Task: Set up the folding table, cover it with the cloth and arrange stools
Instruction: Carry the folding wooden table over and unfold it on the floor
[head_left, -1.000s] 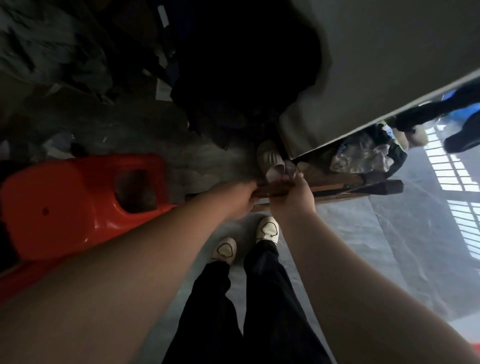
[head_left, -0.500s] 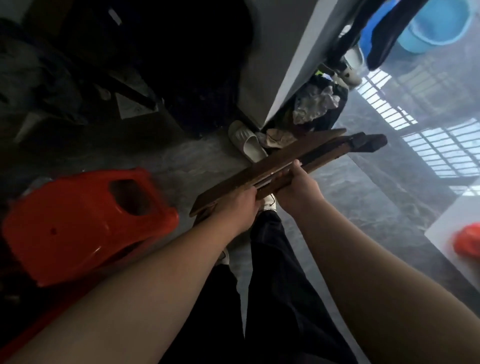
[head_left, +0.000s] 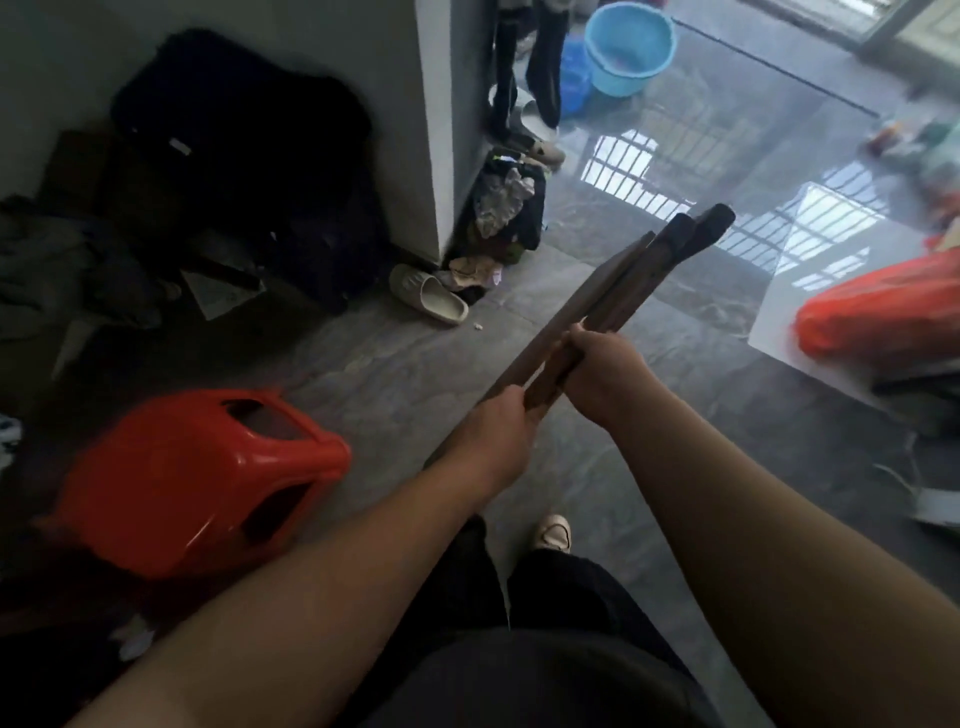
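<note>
The folded wooden table is dark brown, held edge-on in the air, its folded legs pointing up and to the right. My left hand grips its near end. My right hand is closed around the folded legs a little farther along. A red plastic stool stands on the floor at the lower left, beside my left forearm. No cloth for the table can be made out for certain.
A grey wall corner stands ahead with dark bags to its left and a slipper at its foot. A blue bucket sits far back. A red bag lies on a white surface at right. My feet are below.
I have lifted the folded table from beside the wall and swung it up and to the right. The view has risen and turned toward the open floor.
</note>
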